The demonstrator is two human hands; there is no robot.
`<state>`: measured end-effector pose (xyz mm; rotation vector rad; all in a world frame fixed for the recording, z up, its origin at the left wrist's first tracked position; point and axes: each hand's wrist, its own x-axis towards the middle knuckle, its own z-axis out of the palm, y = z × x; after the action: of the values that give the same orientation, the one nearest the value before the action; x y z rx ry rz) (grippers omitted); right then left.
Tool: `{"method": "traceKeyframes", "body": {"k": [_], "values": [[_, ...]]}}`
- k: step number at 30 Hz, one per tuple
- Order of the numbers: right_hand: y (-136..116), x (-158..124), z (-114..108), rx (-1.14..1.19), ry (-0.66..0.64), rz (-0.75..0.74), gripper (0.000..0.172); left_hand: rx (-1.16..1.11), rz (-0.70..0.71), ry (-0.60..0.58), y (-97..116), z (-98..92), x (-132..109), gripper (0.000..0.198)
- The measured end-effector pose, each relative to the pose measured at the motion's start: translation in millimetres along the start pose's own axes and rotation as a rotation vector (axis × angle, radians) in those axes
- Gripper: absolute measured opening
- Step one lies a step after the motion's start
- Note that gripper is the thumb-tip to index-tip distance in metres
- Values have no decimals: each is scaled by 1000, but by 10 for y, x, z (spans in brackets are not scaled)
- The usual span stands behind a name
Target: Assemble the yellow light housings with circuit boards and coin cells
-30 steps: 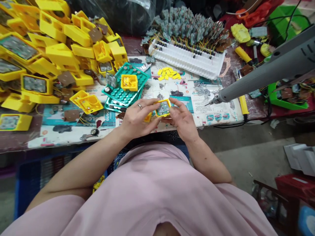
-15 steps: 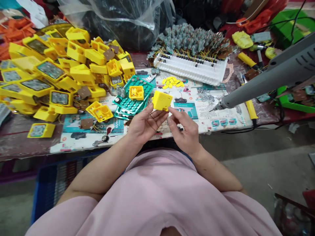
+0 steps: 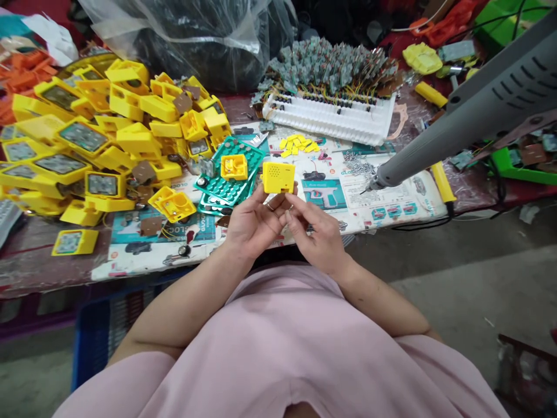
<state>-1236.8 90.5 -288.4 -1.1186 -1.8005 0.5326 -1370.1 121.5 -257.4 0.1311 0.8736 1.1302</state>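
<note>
The left hand point(image 3: 252, 223) holds a small yellow box point(image 3: 278, 177) up over the near edge of the tabletop point(image 3: 39, 267), its fingers closed on the box's lower edge so that the closed face with a cluster of small holes turns toward the camera. The right hand point(image 3: 319, 235) sits just beside it, palm up, fingers loosely curled and holding nothing — its fingertips meet the left hand's fingers directly under the box, though whether they touch the box itself cannot be told. A ring shows on one left finger. Behind the box, on the printed paper sheets that cover the tabletop, lies a stack of green trays point(image 3: 226, 174) with an open yellow housing point(image 3: 234, 166) sitting on top. Another open yellow shell point(image 3: 172, 204) lies to the left of the trays, and beyond it a big pile of yellow housings point(image 3: 100, 139) fills the left side, some with circuit boards showing inside. A lone yellow unit point(image 3: 75, 242) lies apart near the front edge. At the back stands a white rack point(image 3: 335, 119) loaded with wired circuit boards, with a scatter of small yellow pieces point(image 3: 298, 144) in front of it. A grey electric screwdriver point(image 3: 456, 125) hangs in from the right, its tip pointing down toward the paper — well clear of both hands.
</note>
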Motion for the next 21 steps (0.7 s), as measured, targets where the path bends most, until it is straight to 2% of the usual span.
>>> {"method": "traceKeyframes", "body": {"k": [7, 12, 15, 18, 21], "values": [[-41, -53, 69, 24, -99, 115, 50, 26, 34, -22, -33, -15, 3, 30], [-59, -66, 82, 336, -211, 255, 57, 70, 69, -47, -67, -56, 1, 28], [-51, -51, 99, 488, -227, 324, 63, 94, 119, -86, -103, -94, 11, 31], [-13, -31, 65, 583, -236, 336, 61, 211, 219, -142, -111, -169, 52, 38], [70, -43, -77, 520, -155, 367, 47, 494, 482, -223, -84, -287, 114, 45]]}}
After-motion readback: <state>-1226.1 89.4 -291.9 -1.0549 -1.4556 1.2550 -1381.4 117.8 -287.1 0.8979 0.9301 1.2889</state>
